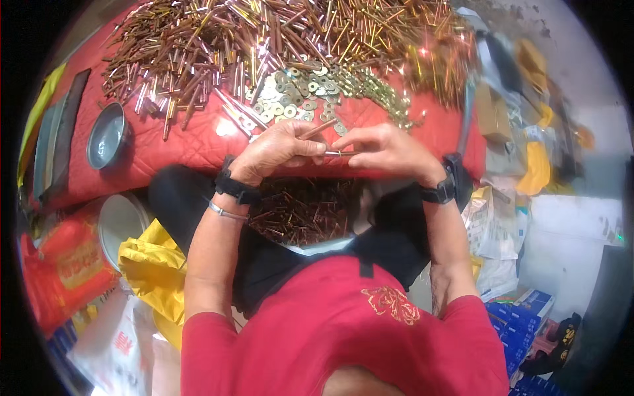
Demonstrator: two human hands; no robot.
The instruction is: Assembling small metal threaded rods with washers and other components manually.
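Note:
My left hand [281,145] is closed around a slim metal bolt [331,154] that lies level between my hands. A second, copper-coloured rod [318,129] sticks up at a slant from the same fingers. My right hand [391,150] pinches the bolt's other end, where a small ring [340,153] sits around it; whether this is a nut or a washer is too small to tell. Just beyond my hands lie flat round washers [290,96] and a heap of small brass-coloured nuts or similar parts [386,96]. Behind them a large pile of copper-coloured bolts [264,33] spreads out.
The pile rests on a red quilted cloth [191,148]. A grey metal bowl [107,135] stands at its left. Between my legs is a container of more bolts [300,211]. Yellow cloth [155,264] and a red bag [66,267] lie left; blue boxes [518,323] stand right.

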